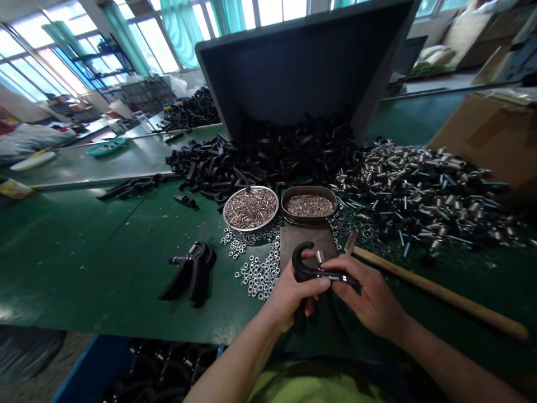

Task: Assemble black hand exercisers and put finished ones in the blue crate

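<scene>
My left hand (pixel 289 294) is closed round a black plastic hand-grip piece (pixel 302 263) with a hooked top, held just above the table's front edge. My right hand (pixel 369 296) pinches the same piece from the right, its fingers on a small metal spring or bolt (pixel 321 257) sticking up from it. Both hands hover over a brown metal block (pixel 308 238). A wooden-handled hammer (pixel 436 291) lies just right of my right hand. Loose silver nuts (pixel 258 274) lie left of my left hand.
Two round dishes of small metal parts (pixel 250 208) (pixel 309 206) stand behind the block. Black grip parts (pixel 260 157) spill from a tilted dark bin (pixel 302 61); springs (pixel 423 190) are heaped at right. Finished grippers (pixel 191 274) lie at left. A cardboard box (pixel 490 134) stands far right.
</scene>
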Demonstrator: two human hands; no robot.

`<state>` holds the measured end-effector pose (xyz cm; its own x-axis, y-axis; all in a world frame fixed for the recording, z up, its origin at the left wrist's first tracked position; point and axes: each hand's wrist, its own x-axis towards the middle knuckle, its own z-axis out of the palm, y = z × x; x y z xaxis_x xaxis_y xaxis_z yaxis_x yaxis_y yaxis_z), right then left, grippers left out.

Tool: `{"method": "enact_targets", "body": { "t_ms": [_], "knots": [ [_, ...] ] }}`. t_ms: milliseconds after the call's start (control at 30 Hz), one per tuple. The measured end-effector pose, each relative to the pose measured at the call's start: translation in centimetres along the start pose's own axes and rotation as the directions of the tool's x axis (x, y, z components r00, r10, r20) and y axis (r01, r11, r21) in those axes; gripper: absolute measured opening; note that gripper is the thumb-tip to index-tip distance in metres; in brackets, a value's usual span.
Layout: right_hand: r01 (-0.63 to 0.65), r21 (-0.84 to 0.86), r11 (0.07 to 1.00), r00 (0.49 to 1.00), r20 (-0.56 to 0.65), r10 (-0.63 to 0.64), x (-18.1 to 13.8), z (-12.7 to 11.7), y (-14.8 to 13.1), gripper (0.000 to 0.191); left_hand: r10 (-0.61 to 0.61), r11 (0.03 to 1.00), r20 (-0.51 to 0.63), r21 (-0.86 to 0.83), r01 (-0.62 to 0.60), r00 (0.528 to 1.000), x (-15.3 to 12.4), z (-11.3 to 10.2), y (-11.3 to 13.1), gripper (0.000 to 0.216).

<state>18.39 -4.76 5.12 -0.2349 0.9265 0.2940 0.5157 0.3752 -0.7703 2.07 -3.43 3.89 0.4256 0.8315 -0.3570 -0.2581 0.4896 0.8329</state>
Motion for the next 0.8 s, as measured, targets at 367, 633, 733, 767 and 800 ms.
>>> {"method": "enact_targets", "body": {
  "t_ms": [367, 633, 733, 767, 800],
  "knots": [
    [-0.444, 0.308, 0.841, 0.83, 0.495, 0.257, 2.5, 1.4, 1.1, 0.042, 0.368, 0.774, 0.013, 0.549, -0.314, 0.93, -1.6, -1.4, 1.2, 0.081],
    [-0.226, -0.111, 0.968, 0.929, 0.274, 0.248, 2.6, 2.5, -1.0, 0.023, 0.436, 0.82, -0.151, 0.472, -0.323, 0.887, -1.9, -1.6, -1.5, 0.077],
    [-0.171, -0.19, 0.967, 0.921, 0.317, 0.226, 2.5, 2.3, -1.2, 0.022, 0.452, 0.787, -0.103, 0.514, -0.342, 0.886, -1.9, -1.8, -1.5, 0.079],
    [-0.163, -0.211, 0.964, 0.922, 0.316, 0.225, 2.6, 2.2, -1.2, 0.022, 0.454, 0.779, -0.083, 0.521, -0.35, 0.887, -1.9, -1.8, -1.4, 0.078],
    [-0.161, -0.23, 0.96, 0.923, 0.311, 0.229, 2.7, 2.2, -1.2, 0.021, 0.455, 0.77, -0.062, 0.528, -0.357, 0.888, -1.7, -1.9, -1.2, 0.077]
  ]
}}
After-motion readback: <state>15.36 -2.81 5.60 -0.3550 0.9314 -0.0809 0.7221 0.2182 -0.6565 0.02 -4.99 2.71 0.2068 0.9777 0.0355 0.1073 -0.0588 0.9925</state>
